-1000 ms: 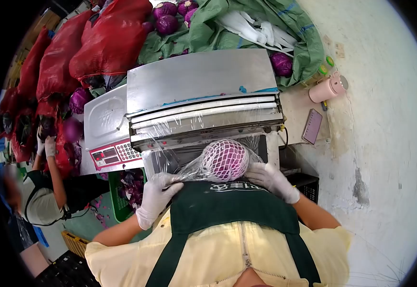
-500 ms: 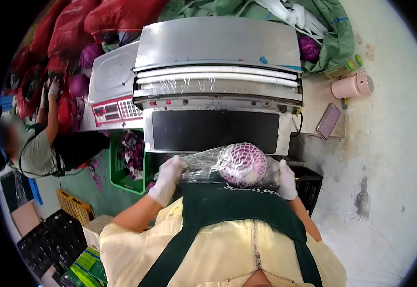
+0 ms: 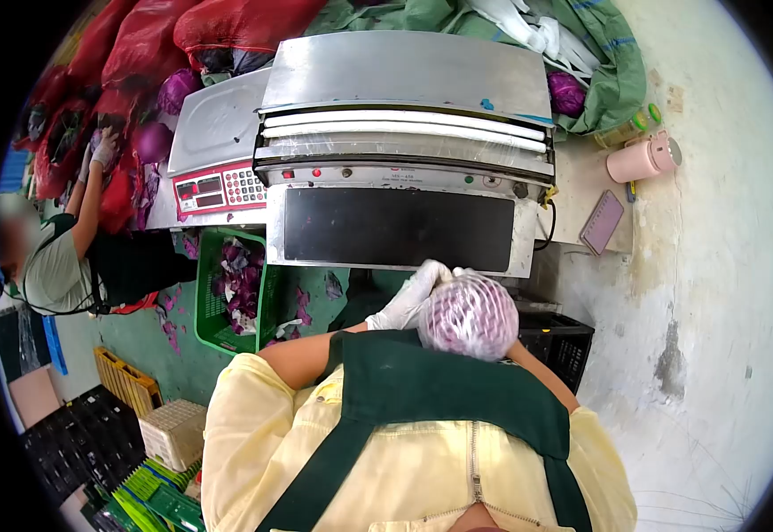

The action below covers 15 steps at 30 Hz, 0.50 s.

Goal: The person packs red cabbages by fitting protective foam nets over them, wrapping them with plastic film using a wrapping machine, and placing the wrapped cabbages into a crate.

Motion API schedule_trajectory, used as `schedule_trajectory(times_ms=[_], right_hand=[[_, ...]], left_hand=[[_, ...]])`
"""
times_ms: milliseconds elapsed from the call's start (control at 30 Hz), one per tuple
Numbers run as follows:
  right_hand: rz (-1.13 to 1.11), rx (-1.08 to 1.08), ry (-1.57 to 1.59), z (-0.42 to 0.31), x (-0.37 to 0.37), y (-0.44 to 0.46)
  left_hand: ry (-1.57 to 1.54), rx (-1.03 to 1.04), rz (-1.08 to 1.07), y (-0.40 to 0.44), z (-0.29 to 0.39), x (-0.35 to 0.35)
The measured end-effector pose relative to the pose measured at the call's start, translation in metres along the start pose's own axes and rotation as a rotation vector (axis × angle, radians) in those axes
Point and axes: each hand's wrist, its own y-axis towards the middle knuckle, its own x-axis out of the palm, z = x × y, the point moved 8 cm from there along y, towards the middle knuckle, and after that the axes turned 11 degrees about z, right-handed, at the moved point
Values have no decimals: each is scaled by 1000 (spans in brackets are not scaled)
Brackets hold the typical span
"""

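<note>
Close to my apron, a round red cabbage (image 3: 469,316) in a white foam net is covered with clear plastic film. My left hand (image 3: 420,295), in a white glove, lies against its far left side, with fingers curled over the film at the top edge. The right forearm (image 3: 541,375) reaches in from the right and ends behind the cabbage; my right hand itself is hidden there. Just beyond the cabbage is the film-wrapping machine (image 3: 404,168), with its black plate (image 3: 397,228) nearest to me and white rollers behind.
A scale (image 3: 218,191) stands left of the machine. Below it, a green crate (image 3: 204,306) holds cabbage leaves. At the far left, a co-worker (image 3: 67,257) reaches into red sacks (image 3: 147,53). A pink bottle (image 3: 642,161) and a notebook (image 3: 602,222) lie to the right.
My left hand has moved right, from the stretched film's left end to the cabbage. The loose film is now gathered around it. My right hand has gone out of sight behind it.
</note>
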Motion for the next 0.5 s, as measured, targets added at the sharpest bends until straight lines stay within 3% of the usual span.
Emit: schedule_trajectory(times_ms=[33, 67, 100, 167, 200, 233, 300, 367, 433, 467, 500], right_hand=[[46, -74, -139, -21, -5, 8], [113, -191, -363, -47, -9, 13], [223, -512, -970, -87, -8, 8], [351, -668, -942, -103, -5, 9], [398, -706, -979, -125, 2, -4], [429, -763, -996, -132, 12, -12], [416, -781, -973, -137, 40, -23], [367, -650, -196, -143, 30, -6], [187, -481, 105, -143, 58, 9], [-54, -207, 308, -124, 91, 9], [-294, 57, 507, -109, 128, 4]], left_hand=[[637, 470, 45, -15, 46, 13], [637, 388, 224, -17, 60, 9], [766, 318, 253, -20, 71, 11], [511, 20, 43, -10, 54, 2], [172, -419, 70, -11, 39, -4], [-105, -579, -40, -28, 59, 2], [-226, -561, -53, -37, 75, -14], [-178, -448, -124, -47, 88, -29], [-28, -276, -244, -60, 106, -20], [94, -137, -216, -68, 121, -24], [339, 230, -195, -77, 158, -22]])
